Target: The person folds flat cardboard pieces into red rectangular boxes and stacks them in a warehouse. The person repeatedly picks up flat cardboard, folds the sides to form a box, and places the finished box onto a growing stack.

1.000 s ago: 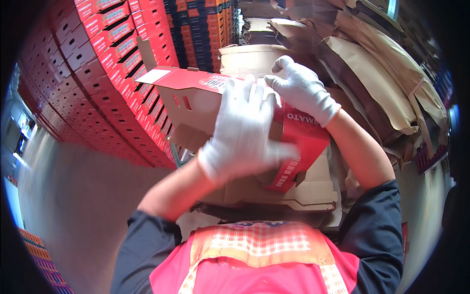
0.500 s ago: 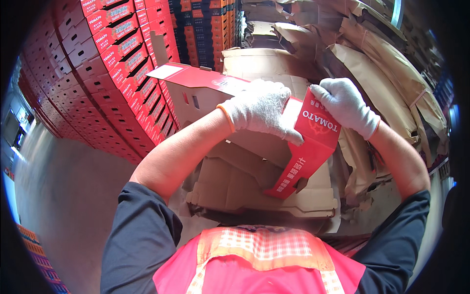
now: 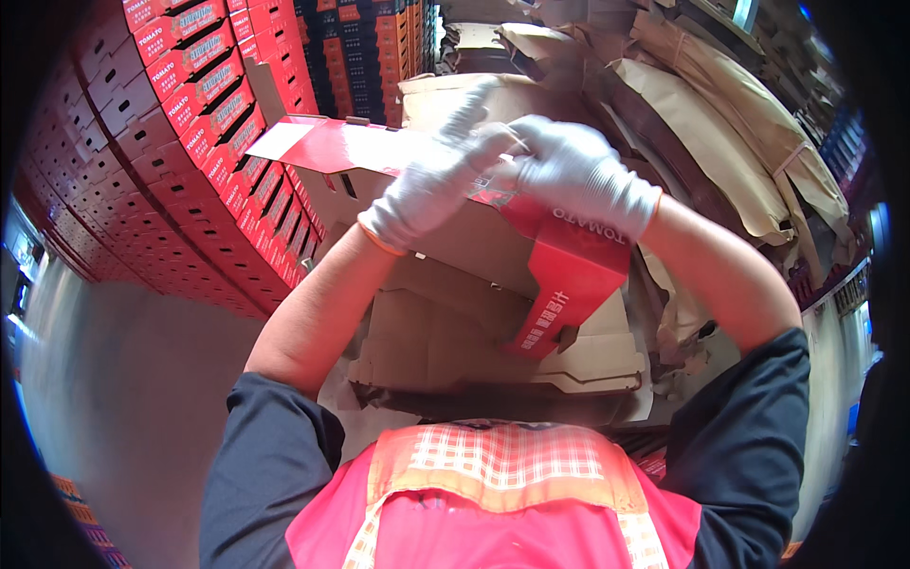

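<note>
While both gloved hands, left hand [image 3: 431, 185] and right hand [image 3: 578, 175], pinch the red carton [image 3: 559, 256] at frame centre, it's only half folded: end flap still hangs loose, sides unlocked.

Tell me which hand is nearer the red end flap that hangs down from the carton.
Right. The right hand rests just above the red end flap; the left hand sits farther left on the carton's top edge.
</note>
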